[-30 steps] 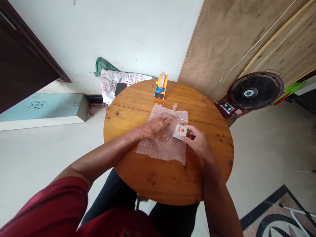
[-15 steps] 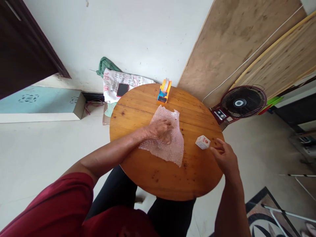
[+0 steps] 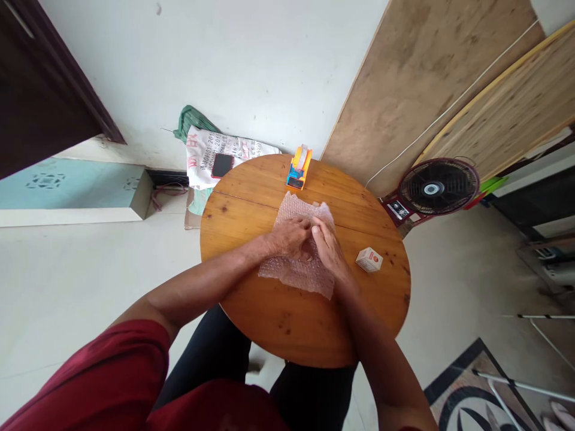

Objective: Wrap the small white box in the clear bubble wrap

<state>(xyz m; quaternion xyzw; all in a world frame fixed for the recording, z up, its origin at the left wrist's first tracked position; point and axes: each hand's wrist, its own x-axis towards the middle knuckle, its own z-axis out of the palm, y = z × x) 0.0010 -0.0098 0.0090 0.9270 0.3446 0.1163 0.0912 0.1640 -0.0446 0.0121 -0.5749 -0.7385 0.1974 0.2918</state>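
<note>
A sheet of clear, pinkish bubble wrap (image 3: 291,276) lies on the round wooden table (image 3: 278,332). My left hand (image 3: 293,237) presses on the middle of the sheet with its fingers bent and bunched; whatever is under the palm is hidden. Against its fingertips rests my right hand (image 3: 329,246), its fingers stretched out over the right part of the wrap. A small white box with red print (image 3: 369,260) stands on the table to the right of that hand, apart from it. Beyond the sheet is an orange and blue tape dispenser (image 3: 299,167) with a roll of clear tape.
A dark phone (image 3: 222,166) lies on a printed white sack (image 3: 202,143) behind the table's left edge. To the right is a dark red fan (image 3: 433,188). A white wall and a leaning wooden board (image 3: 404,72) stand behind the table.
My right hand has moved left from beside the small box onto the bubble wrap and now meets my left hand. The left hand has stayed nearly in place. The sheet's right edge has shifted slightly.
</note>
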